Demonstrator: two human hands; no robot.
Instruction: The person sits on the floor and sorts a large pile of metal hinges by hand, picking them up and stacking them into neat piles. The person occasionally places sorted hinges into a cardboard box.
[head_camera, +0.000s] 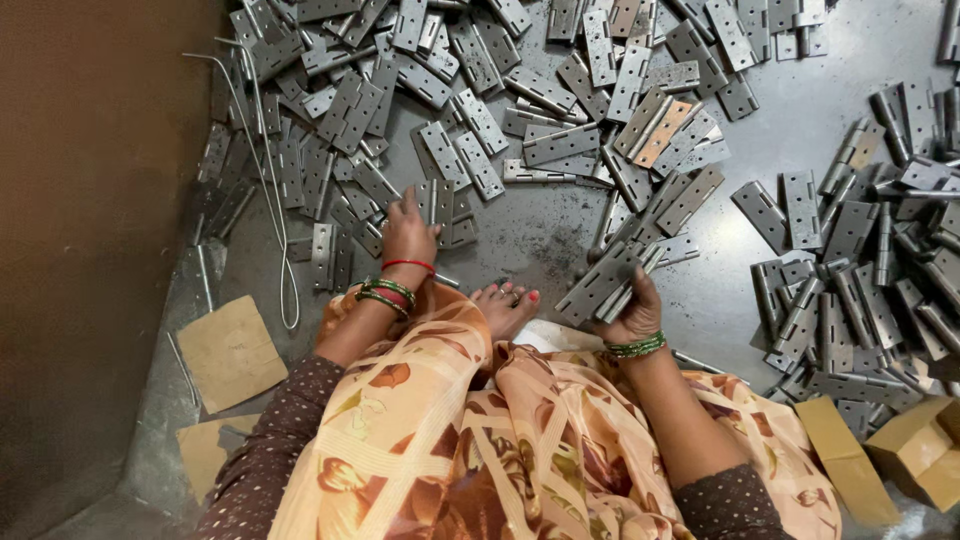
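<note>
Right hand (632, 312) grips flat grey metal hinges (600, 283)

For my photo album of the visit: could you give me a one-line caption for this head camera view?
Seated on the floor, a person's right hand grips a stack of metal hinges while the left hand reaches into the hinge pile.

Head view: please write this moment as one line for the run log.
left hand: on a hinge in the pile | right hand: holds stack of hinges | floor: grey, scattered hinges | cardboard boxes: at right
</note>
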